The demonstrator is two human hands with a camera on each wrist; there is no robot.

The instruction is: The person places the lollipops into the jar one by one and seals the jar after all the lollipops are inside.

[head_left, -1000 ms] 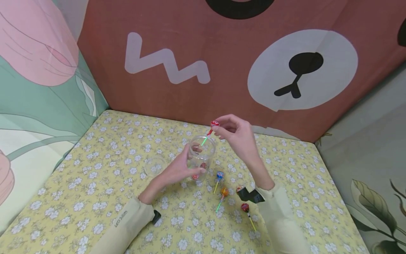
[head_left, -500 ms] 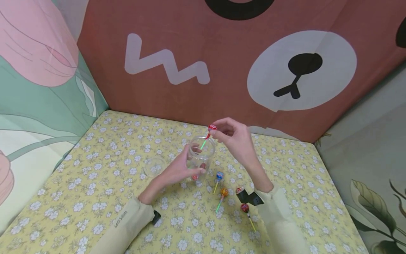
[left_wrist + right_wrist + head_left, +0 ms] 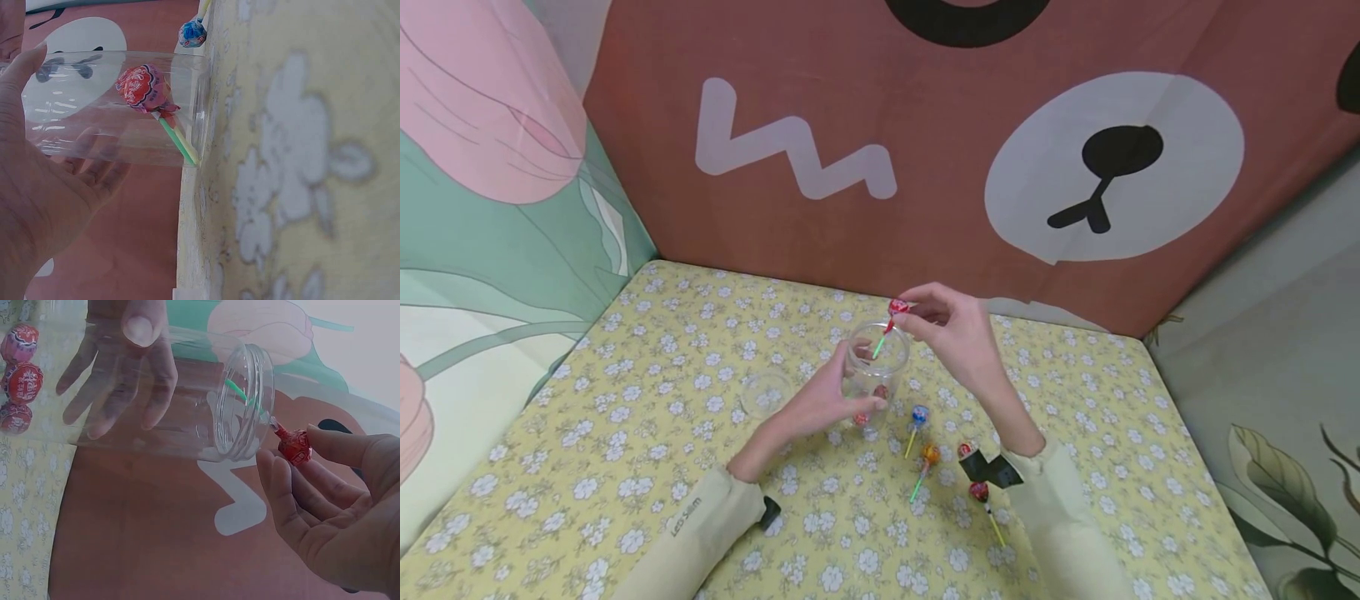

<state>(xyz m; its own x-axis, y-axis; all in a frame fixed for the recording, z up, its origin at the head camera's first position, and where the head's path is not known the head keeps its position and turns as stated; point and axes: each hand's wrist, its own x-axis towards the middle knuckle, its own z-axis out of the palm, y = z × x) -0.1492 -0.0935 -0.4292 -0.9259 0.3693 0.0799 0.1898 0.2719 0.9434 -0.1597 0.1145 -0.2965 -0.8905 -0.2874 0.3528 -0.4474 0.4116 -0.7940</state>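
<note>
My left hand (image 3: 823, 396) grips a clear plastic jar (image 3: 194, 394) round its side, thumb in front and fingers behind. The jar stands upright on the cloth with its mouth uncovered. Three wrapped lollipops (image 3: 24, 382) lie at its bottom in the right wrist view. Over the mouth, my right hand (image 3: 955, 333) pinches a red lollipop (image 3: 898, 307) by its wrapped head between thumb and fingers. Its green stick (image 3: 236, 391) points down and reaches inside the rim, while the head is still outside.
To the right of the jar lie a blue lollipop (image 3: 920, 415), an orange one (image 3: 930, 454) and a dark red one (image 3: 979, 492). Another red lollipop (image 3: 965, 450) is partly hidden by the right wrist's black device. A clear round lid (image 3: 766, 392) lies left on the flowered cloth (image 3: 670, 467).
My right hand has come down and slightly left, so the red lollipop's stick sits deeper in the jar's mouth. The left hand and jar have stayed in place.
</note>
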